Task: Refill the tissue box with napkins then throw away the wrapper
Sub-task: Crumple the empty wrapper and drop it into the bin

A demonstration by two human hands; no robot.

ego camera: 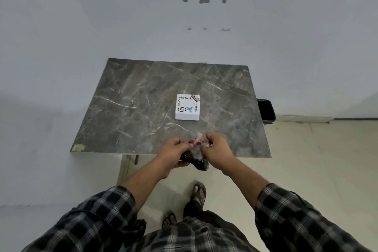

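Observation:
A white tissue box with stickers on its lid sits near the middle of the dark marble table. At the table's near edge I hold a napkin pack in a red, black and clear wrapper between both hands. My left hand grips its left side, fingers closed. On the pack's top right, my right hand pinches the crumpled wrapper. White napkins show through the plastic. The hands hide much of the pack.
A black bin stands on the floor just past the table's right edge, against the wall. A yellowish mark sits on the table's near left corner. My sandalled feet are on the tiled floor below the table edge.

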